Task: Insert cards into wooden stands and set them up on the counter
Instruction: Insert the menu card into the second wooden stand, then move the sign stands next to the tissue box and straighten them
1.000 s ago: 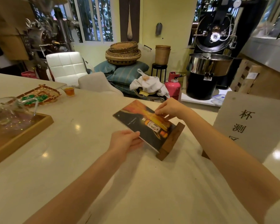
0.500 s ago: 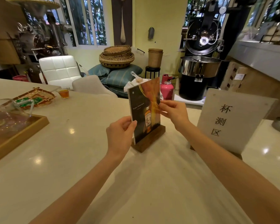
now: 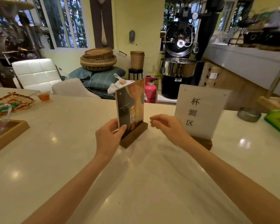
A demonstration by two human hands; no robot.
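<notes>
- Two hands were over the counter point(image 3: 152, 183): my left hand point(image 3: 109, 136) pinched the near edge of the card point(image 3: 130, 104), thumb on the printed face and fingers behind it.
- My right hand point(image 3: 166, 126) hung just beside the card's far side, fingers loosely curled and spread, touching nothing.
- That card stood upright in the slot of a dark wooden stand point(image 3: 134, 135), which rested flat on the pale counter, turned at an angle to me.
- Its face was dark on the left and warm orange on the right, with a bottle pictured low in the middle; a line of small pale print ran across the dark part, too small for me to read.
- The bottle's label carried characters I could not make out.
- To the right, near my right wrist, a white sign point(image 3: 202, 110) stood in its own wooden base point(image 3: 204, 143), printed top to bottom with three black characters: 杯测区.
- Beyond the sign, a grey dish point(image 3: 249, 114) and a green packet point(image 3: 278, 120) lay on the counter.
- On the left sat a wooden tray point(image 3: 8, 135), a woven basket point(image 3: 13, 102) holding green wrappers, and a small glass of amber drink point(image 3: 44, 96).
</notes>
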